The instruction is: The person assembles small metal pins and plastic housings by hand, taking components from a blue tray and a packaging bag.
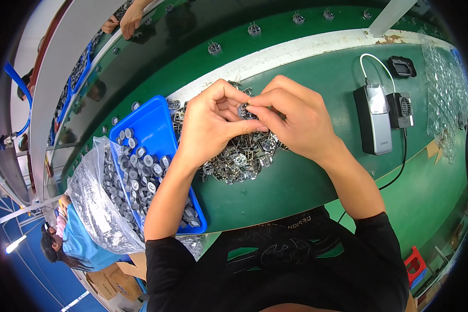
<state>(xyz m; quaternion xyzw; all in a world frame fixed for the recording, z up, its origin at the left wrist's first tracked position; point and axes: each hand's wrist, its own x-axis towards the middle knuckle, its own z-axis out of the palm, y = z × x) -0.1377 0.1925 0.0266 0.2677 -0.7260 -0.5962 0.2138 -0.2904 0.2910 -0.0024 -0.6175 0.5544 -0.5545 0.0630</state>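
Both my hands meet above a heap of small metal parts with pins (239,165) on the green table. Between the thumb and fingers of my left hand (208,122) is a small round grey cap (242,111). My right hand (296,117) is closed in a pinch against the cap's right side; whether its fingertips also hold a smaller piece is hidden. To the left of my left forearm, a blue tray (164,122) holds many similar grey caps (150,160), some with pale discs on top.
A clear plastic bag (91,192) of caps lies over the tray's left side. Beyond a white rail, a green conveyor (234,44) carries spaced parts (254,29). A power bank (374,119) with cables and bubble wrap (442,93) lie right. Another person's hand (132,20) works far left.
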